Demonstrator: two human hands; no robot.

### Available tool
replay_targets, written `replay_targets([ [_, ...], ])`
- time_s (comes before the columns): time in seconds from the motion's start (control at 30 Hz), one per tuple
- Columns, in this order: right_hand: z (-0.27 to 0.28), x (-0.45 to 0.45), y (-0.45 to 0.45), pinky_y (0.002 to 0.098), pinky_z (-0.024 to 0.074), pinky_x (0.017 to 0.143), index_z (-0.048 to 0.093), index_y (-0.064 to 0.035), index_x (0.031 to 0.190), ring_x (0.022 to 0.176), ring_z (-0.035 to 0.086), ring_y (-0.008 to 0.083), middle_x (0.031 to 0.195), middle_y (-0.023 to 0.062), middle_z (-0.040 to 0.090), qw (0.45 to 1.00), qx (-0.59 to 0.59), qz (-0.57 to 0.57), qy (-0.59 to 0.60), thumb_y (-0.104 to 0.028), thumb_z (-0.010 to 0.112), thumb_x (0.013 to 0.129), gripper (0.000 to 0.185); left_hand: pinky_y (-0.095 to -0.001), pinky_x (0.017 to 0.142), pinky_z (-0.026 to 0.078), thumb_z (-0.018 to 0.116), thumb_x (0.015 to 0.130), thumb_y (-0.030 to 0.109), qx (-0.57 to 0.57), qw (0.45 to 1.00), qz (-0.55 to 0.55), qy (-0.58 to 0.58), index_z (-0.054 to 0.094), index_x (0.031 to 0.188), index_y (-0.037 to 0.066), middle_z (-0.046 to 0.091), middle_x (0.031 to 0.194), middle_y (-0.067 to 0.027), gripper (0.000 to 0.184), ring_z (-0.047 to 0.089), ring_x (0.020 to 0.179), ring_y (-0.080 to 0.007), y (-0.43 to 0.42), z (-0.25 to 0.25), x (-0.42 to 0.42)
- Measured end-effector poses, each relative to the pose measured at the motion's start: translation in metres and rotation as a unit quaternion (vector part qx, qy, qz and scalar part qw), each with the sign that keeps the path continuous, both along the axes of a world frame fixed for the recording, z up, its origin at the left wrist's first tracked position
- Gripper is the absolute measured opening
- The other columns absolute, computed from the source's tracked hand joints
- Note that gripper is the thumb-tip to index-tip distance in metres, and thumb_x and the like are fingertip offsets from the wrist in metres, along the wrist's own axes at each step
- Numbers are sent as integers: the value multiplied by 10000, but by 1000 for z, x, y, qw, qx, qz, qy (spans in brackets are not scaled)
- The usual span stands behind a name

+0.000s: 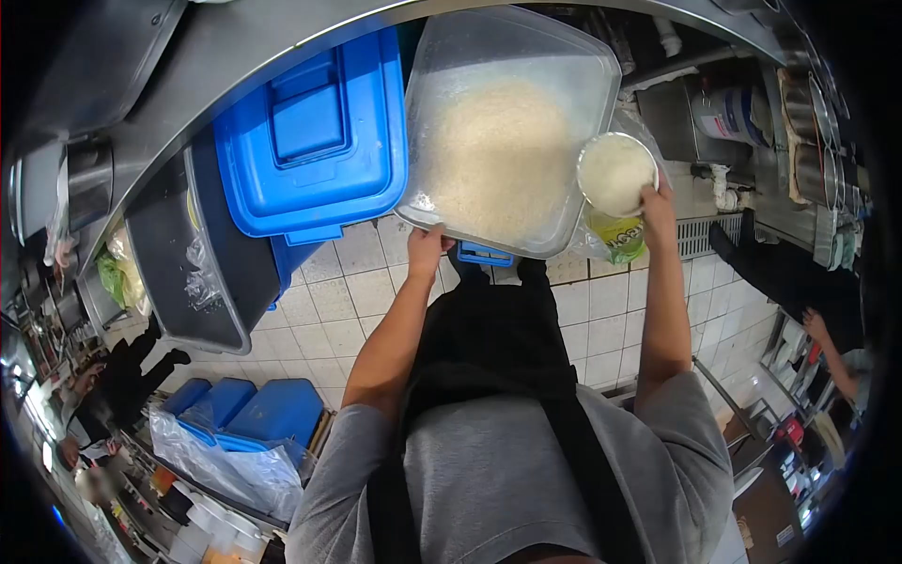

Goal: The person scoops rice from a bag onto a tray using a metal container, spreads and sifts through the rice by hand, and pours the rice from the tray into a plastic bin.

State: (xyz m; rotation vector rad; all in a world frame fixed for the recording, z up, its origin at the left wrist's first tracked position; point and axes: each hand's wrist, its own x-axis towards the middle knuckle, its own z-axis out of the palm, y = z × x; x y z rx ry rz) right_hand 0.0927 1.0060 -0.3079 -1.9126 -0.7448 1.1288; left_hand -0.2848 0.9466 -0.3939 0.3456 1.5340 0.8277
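Observation:
A large clear plastic bin (512,70) stands in front of me with a broad heap of white rice (498,169) spread over its floor. My left hand (427,252) is closed on the bin's near left rim. At the bin's right side, my right hand (659,202) grips the edge of a round bowl (583,162) filled with white grains that look like rice (615,176). Its fingers are partly hidden by the bowl. Just below that bowl a yellow-green plastic bag (615,235) shows.
Left of the bin is a blue lidded tub (376,179), with a dark grey bin (225,310) beyond it. A steel counter edge (291,47) runs above. Blue containers (272,418) stand behind me at left. Other people are at the far left (113,385) and right, one with a hand (816,324) showing.

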Motion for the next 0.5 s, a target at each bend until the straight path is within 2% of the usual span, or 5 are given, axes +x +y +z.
replay_targets([
  [0.17, 45, -86, 53, 333, 355, 962, 463, -47, 1205, 1184, 393, 308, 1263, 178, 411, 885, 230, 165, -369, 115, 409, 655, 576, -248, 535, 486, 559, 819, 163, -34, 999, -40, 9, 544, 903, -14, 611, 743, -98, 197, 582, 569, -145, -7, 8, -5],
  [0.3, 66, -117, 72, 346, 349, 969, 480, -88, 1195, 1192, 365, 347, 1316, 183, 337, 856, 277, 149, -409, 168, 455, 610, 639, -252, 553, 492, 584, 829, 179, -69, 997, 9, -24, 524, 941, 11, 572, 716, -62, 211, 562, 576, -127, -9, 20, -17],
  [0.37, 74, -119, 79, 356, 363, 959, 491, -115, 1187, 1190, 369, 348, 1332, 167, 317, 783, 361, 160, -481, 199, 487, 576, 687, -252, 555, 491, 567, 831, 122, 17, 995, 95, -3, 505, 938, 18, 551, 722, -48, 162, 546, 572, -123, -5, 25, -23],
  [0.43, 86, -121, 80, 361, 364, 961, 495, -119, 1182, 1193, 369, 343, 1335, 162, 320, 781, 360, 163, -483, 191, 506, 579, 678, -245, 549, 484, 551, 830, 81, 25, 996, 86, -9, 494, 914, 36, 532, 746, -37, 111, 539, 611, -117, -1, 6, -35],
  [0.5, 95, -123, 83, 371, 354, 970, 502, -117, 1175, 1193, 368, 348, 1334, 165, 320, 726, 423, 183, -510, 184, 526, 581, 666, -249, 538, 470, 557, 822, 76, 44, 996, 72, 30, 485, 868, 53, 502, 763, -25, 89, 518, 649, -108, 6, -1, -39],
])
